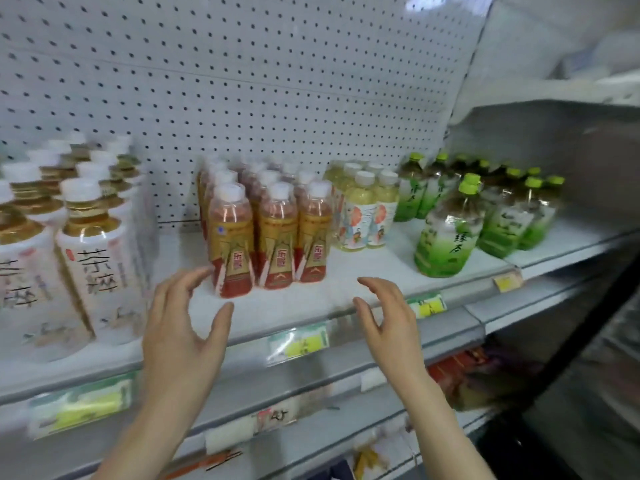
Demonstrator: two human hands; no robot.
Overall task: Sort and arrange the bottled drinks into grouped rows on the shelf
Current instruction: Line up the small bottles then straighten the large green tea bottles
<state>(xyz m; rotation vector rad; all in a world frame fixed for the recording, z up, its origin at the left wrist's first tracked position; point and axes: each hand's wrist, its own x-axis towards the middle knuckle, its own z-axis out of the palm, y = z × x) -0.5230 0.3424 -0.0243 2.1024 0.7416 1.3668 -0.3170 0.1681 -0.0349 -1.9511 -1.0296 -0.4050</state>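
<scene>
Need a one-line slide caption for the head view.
Both bare hands, left and right, hover open before red-and-gold-labelled tea bottles on the white shelf, beside green tea bottles.

Bright, even, cool light falls from above, and the pegboard (242,81) is lit flat with hardly a shadow. A pale glare patch sits at the pegboard's top right corner. Everything is slightly soft with motion blur, worst on the bottles (69,244) left of the pegboard and the price tags (298,341) below it. Wide-angle distortion bends the shelf (346,299) edges toward the corners, and the lower right is dim.
</scene>
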